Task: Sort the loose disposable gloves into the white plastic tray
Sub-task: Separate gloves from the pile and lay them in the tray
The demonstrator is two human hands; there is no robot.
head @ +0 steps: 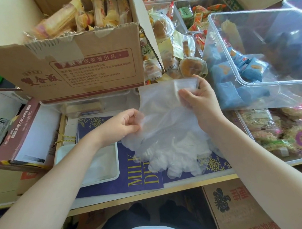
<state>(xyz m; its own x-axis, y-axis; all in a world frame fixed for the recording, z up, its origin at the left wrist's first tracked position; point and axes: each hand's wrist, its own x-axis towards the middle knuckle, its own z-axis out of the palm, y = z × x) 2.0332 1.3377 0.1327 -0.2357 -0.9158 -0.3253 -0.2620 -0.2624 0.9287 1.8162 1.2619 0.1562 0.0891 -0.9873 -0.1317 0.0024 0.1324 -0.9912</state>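
Between the two hands, above the tabletop (185, 180), hangs a translucent glove (161, 112) — cuff uppermost, its fingers trailing down toward the person, so its long axis runs from far-right to near-left. The right hand (196, 98) pinches the cuff corner at the top; the left hand (124, 126) pinches the glove's left edge lower down, fingers curled onto the film. Under the held glove lies the heap of loose gloves (177, 158), crumpled on a blue booklet (132, 181), and the held one's fingertips seem to touch or overlap that heap; where one film ends and the next begins is hard to tell.

The tray (117, 168) sits to the left of the heap, just beside it, partly under the left forearm, with a flat layer of gloves apparently already in it. So the move ahead is, by my reading, leftward and slightly toward the person — the left hand is the nearer one to the tray and would lead, the right following to lay the cuff down.

Beyond stand a snack carton (74, 62) and a clear bin (250, 84) at the right
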